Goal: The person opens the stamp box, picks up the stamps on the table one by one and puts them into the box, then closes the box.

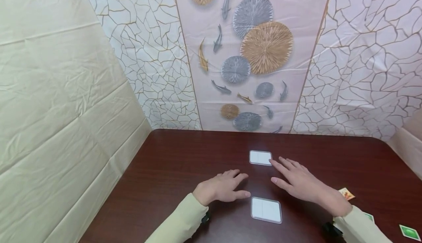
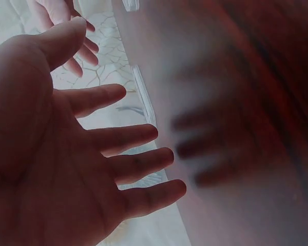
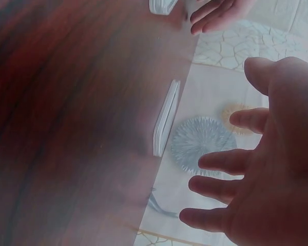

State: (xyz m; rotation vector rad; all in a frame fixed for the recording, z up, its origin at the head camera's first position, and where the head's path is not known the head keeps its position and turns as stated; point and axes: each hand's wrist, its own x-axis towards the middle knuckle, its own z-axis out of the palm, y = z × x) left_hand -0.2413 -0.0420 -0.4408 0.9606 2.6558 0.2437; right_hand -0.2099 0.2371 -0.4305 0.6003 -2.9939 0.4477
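Observation:
My left hand (image 1: 224, 187) hovers palm down over the dark wooden table, fingers spread and holding nothing; their shadows fall on the wood in the left wrist view. My right hand (image 1: 301, 180) is likewise spread and holds nothing, its index fingertip overlapping the right edge of the far white card-like rectangle (image 1: 260, 157) in the head view. A second white rectangle (image 1: 266, 210) with a clear rim lies nearer me, to the right of my left thumb. In the right wrist view the far rectangle (image 3: 167, 119) shows as a thin, flat box shape.
Right of my right forearm, a green-faced card (image 1: 410, 232) lies on the table (image 1: 184, 151). An orange-and-white card (image 1: 347, 194) and another green one (image 1: 369, 216) are partly covered by that arm. A patterned cloth (image 1: 158, 52) hangs behind the table's far edge.

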